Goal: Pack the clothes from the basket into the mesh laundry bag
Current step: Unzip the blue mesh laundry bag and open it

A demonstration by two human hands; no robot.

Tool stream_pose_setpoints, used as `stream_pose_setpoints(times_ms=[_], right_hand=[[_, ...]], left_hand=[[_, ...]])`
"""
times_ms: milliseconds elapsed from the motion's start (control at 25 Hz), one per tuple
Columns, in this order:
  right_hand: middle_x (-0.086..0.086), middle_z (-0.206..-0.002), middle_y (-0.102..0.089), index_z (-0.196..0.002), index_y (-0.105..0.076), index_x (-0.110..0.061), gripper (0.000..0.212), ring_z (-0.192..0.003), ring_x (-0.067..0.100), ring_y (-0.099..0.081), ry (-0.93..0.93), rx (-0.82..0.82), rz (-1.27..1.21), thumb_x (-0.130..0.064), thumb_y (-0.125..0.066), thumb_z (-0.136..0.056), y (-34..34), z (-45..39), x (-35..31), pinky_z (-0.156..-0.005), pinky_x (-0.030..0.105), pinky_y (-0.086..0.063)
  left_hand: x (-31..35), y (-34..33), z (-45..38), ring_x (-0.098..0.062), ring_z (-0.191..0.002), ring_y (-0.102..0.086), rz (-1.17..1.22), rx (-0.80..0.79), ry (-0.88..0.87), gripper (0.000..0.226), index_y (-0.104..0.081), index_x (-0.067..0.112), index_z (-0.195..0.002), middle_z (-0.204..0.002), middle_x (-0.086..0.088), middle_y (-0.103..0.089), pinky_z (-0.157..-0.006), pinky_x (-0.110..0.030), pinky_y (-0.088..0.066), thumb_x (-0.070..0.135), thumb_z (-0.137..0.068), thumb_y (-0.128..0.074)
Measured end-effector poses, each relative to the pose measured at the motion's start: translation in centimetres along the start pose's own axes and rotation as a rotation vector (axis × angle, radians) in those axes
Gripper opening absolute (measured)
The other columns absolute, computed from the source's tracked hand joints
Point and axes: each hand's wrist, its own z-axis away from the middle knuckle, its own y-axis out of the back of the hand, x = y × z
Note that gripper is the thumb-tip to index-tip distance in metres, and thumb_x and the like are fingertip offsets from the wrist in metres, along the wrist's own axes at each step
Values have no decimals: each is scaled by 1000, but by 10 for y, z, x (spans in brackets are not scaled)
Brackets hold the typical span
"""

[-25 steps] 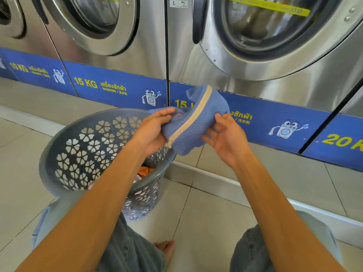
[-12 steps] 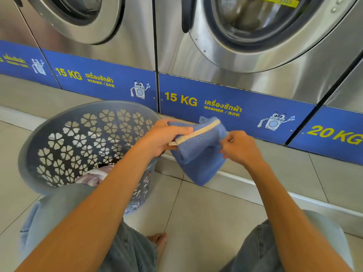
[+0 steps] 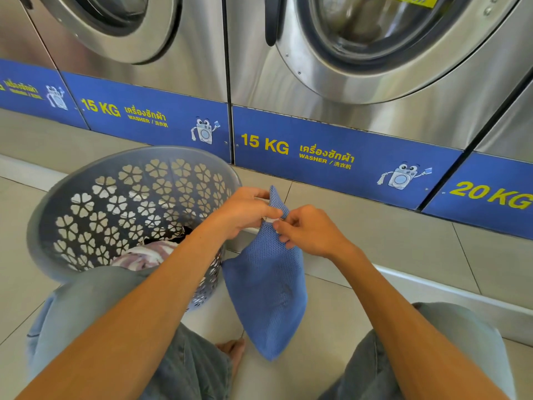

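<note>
Both hands pinch the top of the blue mesh bag [image 3: 266, 287]: my left hand [image 3: 245, 210] and right hand [image 3: 310, 230] touch; clothes [image 3: 147, 255] lie in the grey basket [image 3: 86, 197].

We see open floor [image 3: 331, 313] right of the basket [image 3: 86, 180], whose mouth our left forearm [image 3: 161, 284] partly crosses.

Blue mesh bag [image 3: 266, 298] hanging beside basket [image 3: 95, 174]

Premises: self-service laundromat. Row of steel front-loading washers [image 3: 375, 53] beyond the hands, blue capacity labels [image 3: 331, 157] reading 15 KG, 20 KG.
</note>
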Motion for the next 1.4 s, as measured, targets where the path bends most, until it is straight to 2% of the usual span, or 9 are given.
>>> stream_pose_setpoints(times_ms=[120,280,480,760,840,920,1040,1200,1400], right_hand=[[2,-76,-78,-72,-72,-17,25,-67,10,-75,-1,31,-38,-30,-59,-90,0,-2,0,-73,23,-57],[0,-74,-78,-71,-70,-20,23,-67,9,-74,-7,67,-18,-28,-55,-87,1,-3,0,-78,30,-58],[2,-78,-77,-78,-68,-18,21,-76,22,-73,-204,-41,260,-28,-50,-76,12,-12,26,-82,40,-58],[9,-72,-76,-78,-71,-4,18,-75,27,-73,-356,-53,286,-11,-55,-73,32,-11,44,-77,43,-60],[13,-79,-77,-78,-73,-1,22,-82,31,-73,-294,-2,175,-9,-53,-72,33,-10,35,-80,47,-60],[12,-80,-77,-81,-71,0,23,-83,29,-73,-280,61,49,-9,-50,-76,35,-7,26,-79,44,-58],[8,-82,-77,-90,-68,-1,25,-80,25,-75,-265,100,-106,-10,-46,-83,34,-1,15,-73,37,-58],[6,-82,-76,-90,-69,-3,25,-76,22,-73,-245,85,-140,-12,-46,-85,34,3,8,-73,35,-57],[8,-76,-76,-79,-69,-6,19,-77,24,-73,-283,46,234,-19,-55,-77,46,-3,33,-82,43,-58]], left_hand=[[2,0,2,-26,-105,-72,-35,-28,31,33,-67,1,-120,-113,-13,-75,-94,-40,-58,3,-87,-71],[1,-2,4,-19,-93,-72,-179,16,24,20,-73,6,-109,-104,-7,-76,-79,-33,-60,12,-91,-69],[-3,1,2,-27,-98,-71,-365,198,-98,17,-77,11,-99,-100,-11,-76,-88,-49,-57,21,-87,-72],[2,13,3,-20,-103,-54,-446,398,-160,51,-48,16,-139,-128,-8,-59,-81,-33,-44,15,-91,-65],[0,13,2,-29,-126,-47,-582,432,-217,80,-28,19,-152,-145,-13,-45,-99,-42,-44,16,-84,-69],[-2,5,4,-35,-151,-16,-737,376,-296,97,-18,28,-156,-162,-13,-18,-121,-57,-20,28,-77,-75],[-9,-12,7,-31,-153,21,-975,205,-416,73,-44,41,-143,-168,-9,10,-115,-65,15,55,-76,-72],[-12,-16,7,-24,-138,-43,-991,263,-425,25,-69,39,-118,-132,-1,-63,-116,-68,12,38,-96,-57],[-8,-3,2,-20,-120,-60,-845,378,-426,22,-73,38,-109,-113,9,-75,-120,-61,1,35,-99,-54]])
